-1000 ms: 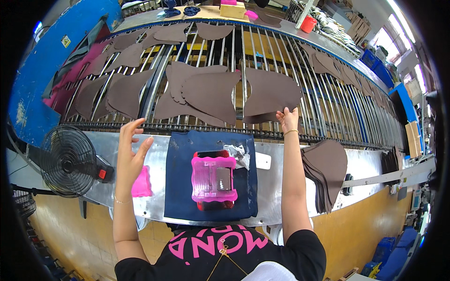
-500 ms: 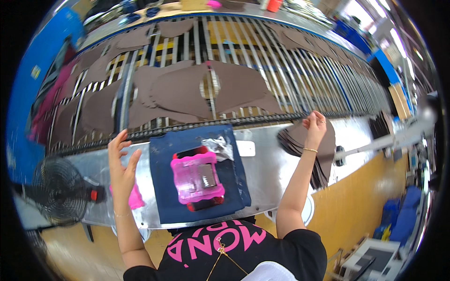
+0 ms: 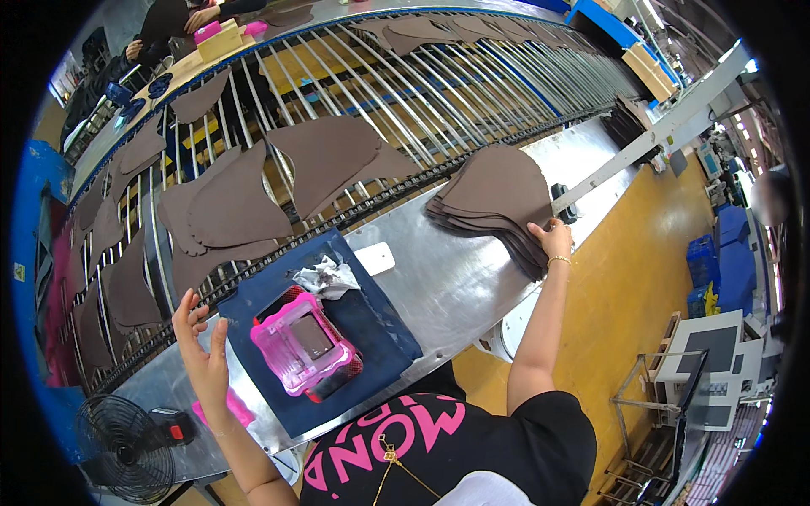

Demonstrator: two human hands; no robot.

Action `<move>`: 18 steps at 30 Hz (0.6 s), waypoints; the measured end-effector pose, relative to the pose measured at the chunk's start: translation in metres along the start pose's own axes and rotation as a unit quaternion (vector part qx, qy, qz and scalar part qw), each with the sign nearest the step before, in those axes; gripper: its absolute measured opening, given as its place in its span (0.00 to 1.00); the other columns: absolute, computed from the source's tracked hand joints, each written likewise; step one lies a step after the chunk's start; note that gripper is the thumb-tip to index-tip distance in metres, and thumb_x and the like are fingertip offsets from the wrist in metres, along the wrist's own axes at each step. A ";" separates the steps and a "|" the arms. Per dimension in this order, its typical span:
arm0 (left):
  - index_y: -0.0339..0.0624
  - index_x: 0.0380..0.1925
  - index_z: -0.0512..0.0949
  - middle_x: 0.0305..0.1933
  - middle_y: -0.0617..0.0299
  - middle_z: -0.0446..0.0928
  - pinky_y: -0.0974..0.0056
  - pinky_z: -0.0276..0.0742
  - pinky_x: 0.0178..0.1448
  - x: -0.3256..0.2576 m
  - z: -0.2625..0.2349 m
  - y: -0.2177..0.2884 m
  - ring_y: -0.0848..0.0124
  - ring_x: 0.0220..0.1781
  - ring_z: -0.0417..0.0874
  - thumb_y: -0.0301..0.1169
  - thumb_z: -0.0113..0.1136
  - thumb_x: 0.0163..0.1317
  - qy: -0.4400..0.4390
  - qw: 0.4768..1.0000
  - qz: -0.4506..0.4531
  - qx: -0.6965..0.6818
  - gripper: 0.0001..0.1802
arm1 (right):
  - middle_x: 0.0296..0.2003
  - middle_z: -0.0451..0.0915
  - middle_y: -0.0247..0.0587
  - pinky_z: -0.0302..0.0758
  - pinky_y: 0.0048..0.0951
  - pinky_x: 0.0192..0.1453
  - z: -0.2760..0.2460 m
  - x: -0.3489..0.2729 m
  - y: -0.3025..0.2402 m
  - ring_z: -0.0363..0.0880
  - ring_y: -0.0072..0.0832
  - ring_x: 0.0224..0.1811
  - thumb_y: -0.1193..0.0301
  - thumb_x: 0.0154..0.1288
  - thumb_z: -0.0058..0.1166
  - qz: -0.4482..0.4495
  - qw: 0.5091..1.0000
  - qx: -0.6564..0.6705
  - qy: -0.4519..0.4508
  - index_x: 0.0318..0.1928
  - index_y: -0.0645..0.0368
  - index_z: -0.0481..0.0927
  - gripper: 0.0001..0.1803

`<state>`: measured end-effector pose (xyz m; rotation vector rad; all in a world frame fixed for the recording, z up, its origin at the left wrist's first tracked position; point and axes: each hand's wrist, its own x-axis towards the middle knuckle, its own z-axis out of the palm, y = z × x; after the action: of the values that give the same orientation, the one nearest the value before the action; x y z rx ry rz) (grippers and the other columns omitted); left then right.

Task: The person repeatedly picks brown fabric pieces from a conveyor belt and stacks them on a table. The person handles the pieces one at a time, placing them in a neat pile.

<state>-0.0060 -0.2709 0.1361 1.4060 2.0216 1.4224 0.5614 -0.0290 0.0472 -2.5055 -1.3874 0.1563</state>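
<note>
My left hand [image 3: 204, 347] is raised over the near left of the metal table, fingers apart and holding nothing. At the right, my right hand [image 3: 555, 241] closes at the edge of a stack of brown cut-out panels [image 3: 498, 187], thumb on top; the fingers beyond the edge are partly hidden. The panels are flat and curved, with their layers fanned out along the near side. Between my hands a pink plastic frame [image 3: 283, 350] with a grey rectangular plate [image 3: 314, 336] sits in a black and red holder on a dark blue sheet [image 3: 384, 325].
Beyond the table runs a rack conveyor of metal bars [image 3: 405, 110] carrying more brown panels [image 3: 325, 160]. A crumpled whitish cloth [image 3: 327, 278] and a white card [image 3: 375, 259] lie near the blue sheet. A black fan [image 3: 126, 451] stands at lower left; a metal arm [image 3: 650, 135] crosses at right. Another person's hands show at far left.
My view has turned to the right. My right hand has gone from above the stack down to its near right edge. My left hand stays raised with fingers apart.
</note>
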 end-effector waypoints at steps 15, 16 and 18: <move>0.45 0.61 0.67 0.58 0.60 0.69 0.64 0.67 0.53 -0.014 -0.005 -0.003 0.69 0.52 0.74 0.31 0.64 0.58 0.002 1.000 -0.019 0.019 0.31 | 0.50 0.76 0.59 0.69 0.41 0.60 0.013 0.034 0.006 0.73 0.49 0.55 0.54 0.41 0.74 -0.056 0.998 0.040 -0.011 0.53 0.65 0.75 0.40; 0.45 0.61 0.67 0.57 0.59 0.70 0.64 0.68 0.53 -0.013 -0.005 -0.003 0.68 0.52 0.74 0.32 0.65 0.57 0.002 1.000 -0.016 0.024 0.31 | 0.49 0.76 0.59 0.69 0.41 0.61 0.012 0.039 0.010 0.73 0.50 0.55 0.55 0.41 0.74 -0.072 0.997 0.039 -0.011 0.53 0.65 0.75 0.40; 0.45 0.61 0.67 0.57 0.59 0.70 0.64 0.68 0.53 -0.012 -0.006 -0.001 0.68 0.51 0.75 0.32 0.65 0.57 -0.001 0.999 -0.010 0.035 0.31 | 0.49 0.77 0.59 0.68 0.42 0.61 0.008 0.052 0.028 0.73 0.52 0.55 0.58 0.46 0.71 -0.125 0.992 0.016 -0.018 0.54 0.66 0.74 0.37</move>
<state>-0.0052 -0.2841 0.1355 1.4099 2.0976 1.3520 0.6103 0.0020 0.0330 -2.2892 -1.6829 0.1718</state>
